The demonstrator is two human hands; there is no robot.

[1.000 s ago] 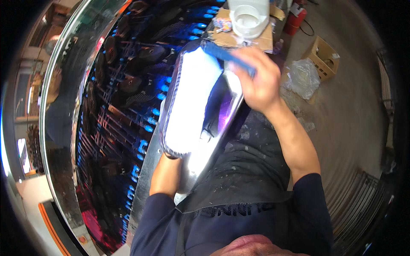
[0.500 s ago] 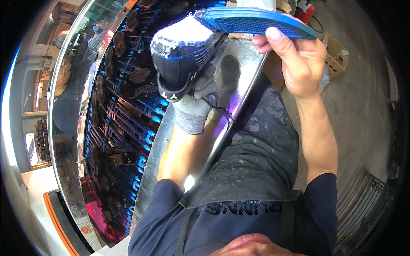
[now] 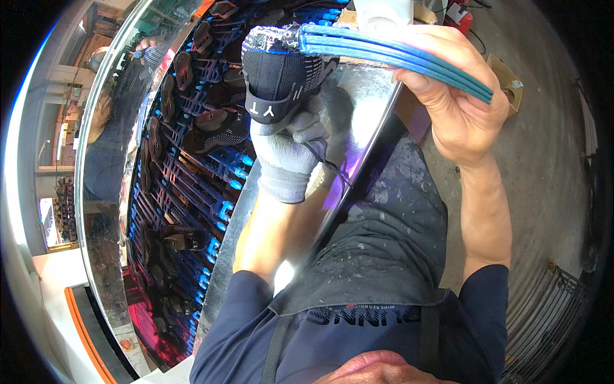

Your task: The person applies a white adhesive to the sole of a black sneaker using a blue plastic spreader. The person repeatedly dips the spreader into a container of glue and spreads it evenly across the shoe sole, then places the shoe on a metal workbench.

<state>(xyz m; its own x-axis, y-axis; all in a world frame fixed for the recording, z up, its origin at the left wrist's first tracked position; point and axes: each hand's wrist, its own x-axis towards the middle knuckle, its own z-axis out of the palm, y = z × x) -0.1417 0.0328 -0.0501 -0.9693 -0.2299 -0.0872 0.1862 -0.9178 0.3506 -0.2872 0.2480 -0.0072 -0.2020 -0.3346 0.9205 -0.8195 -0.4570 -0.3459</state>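
In the upper middle, my left hand, in a grey glove, is closed around a black knit shoe upper. The upper has small white marks, and whitish material lies along its far edge. A black lace hangs beside the glove. My bare right hand grips a long, curved blue brush by its ridged handle, thumb underneath and fingers over the top. The dark, whitish-smeared tip of the brush touches the upper's far edge or sits just beside it; I cannot tell which.
To the left, a rack with blue rods carries several dark shoe uppers. A metal ledge runs between it and my dark apron. A white container stands beyond the brush. A cardboard box sits on the floor at right.
The upper has tilted, so its white underside is mostly turned from view and its lettered end shows more. The right hand has moved slightly nearer and right, and the brush has rolled onto its edge.
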